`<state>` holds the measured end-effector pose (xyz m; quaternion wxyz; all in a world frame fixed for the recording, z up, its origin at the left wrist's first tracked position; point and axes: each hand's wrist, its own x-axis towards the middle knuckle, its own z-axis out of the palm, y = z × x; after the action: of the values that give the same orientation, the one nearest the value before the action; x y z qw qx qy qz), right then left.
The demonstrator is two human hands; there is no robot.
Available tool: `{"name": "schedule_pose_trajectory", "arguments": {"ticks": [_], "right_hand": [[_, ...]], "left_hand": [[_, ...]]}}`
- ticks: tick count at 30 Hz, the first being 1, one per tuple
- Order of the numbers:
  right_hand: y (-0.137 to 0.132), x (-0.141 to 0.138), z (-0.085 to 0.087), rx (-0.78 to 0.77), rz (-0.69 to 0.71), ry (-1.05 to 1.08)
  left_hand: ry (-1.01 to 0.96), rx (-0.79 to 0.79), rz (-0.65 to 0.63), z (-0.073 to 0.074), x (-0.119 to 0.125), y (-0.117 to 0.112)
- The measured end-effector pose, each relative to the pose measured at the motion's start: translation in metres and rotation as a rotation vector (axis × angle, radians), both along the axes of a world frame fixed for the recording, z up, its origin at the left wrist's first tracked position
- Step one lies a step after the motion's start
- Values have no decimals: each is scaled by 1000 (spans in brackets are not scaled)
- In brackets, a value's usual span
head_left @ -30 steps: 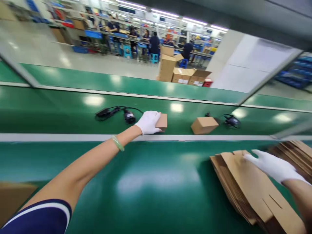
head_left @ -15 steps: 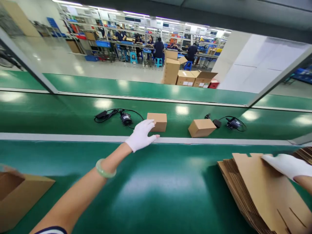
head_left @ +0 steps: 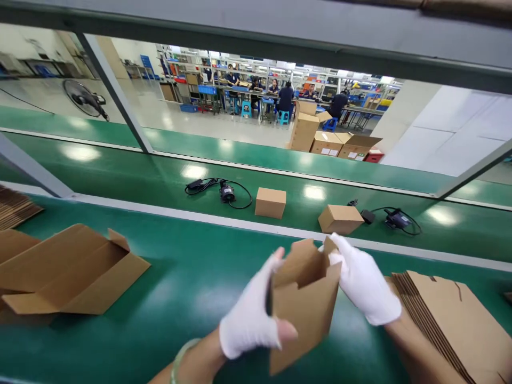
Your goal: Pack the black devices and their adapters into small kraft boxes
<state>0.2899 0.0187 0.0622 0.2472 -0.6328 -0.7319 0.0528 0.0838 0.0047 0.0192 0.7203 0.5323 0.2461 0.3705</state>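
A small cardboard box (head_left: 306, 309), unfolded into a sleeve with its upper end open, is held tilted above the green bench. My left hand (head_left: 256, 309), in a white glove with bare fingertips, grips its left side, thumb on the near face. My right hand (head_left: 360, 277), also gloved, is closed on the flaps at the box's upper right edge. Right of it lies a stack of flattened cardboard boxes (head_left: 452, 320). Beyond my hands, two closed small boxes, a left one (head_left: 271, 203) and a right one (head_left: 341, 219), sit on the green belt.
A black corded device (head_left: 227, 192) lies left of the closed boxes, another (head_left: 397, 218) to their right. A larger open carton (head_left: 80, 266) stands at the bench's left. Metal posts (head_left: 116, 96) and an overhead shelf (head_left: 256, 32) frame the bench. Several people sit at far workstations.
My right hand has brought a flat carton from the stack to the middle, where it now stands opened out. My left hand has come back from the closed box and grips it. The view has shifted left.
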Motion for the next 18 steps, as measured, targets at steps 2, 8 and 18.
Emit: {"name": "schedule_pose_trajectory", "arguments": {"ticks": [2, 8, 18], "right_hand": [[-7, -7, -19, -169, 190, 301], [-37, -23, -58, 146, 247, 33], [-43, -45, -57, -370, 783, -285]], "left_hand": [[-13, -129, 104, -14, -23, 9], [118, -270, 97, -50, -54, -2], [478, -39, 59, -67, -57, -24]]}}
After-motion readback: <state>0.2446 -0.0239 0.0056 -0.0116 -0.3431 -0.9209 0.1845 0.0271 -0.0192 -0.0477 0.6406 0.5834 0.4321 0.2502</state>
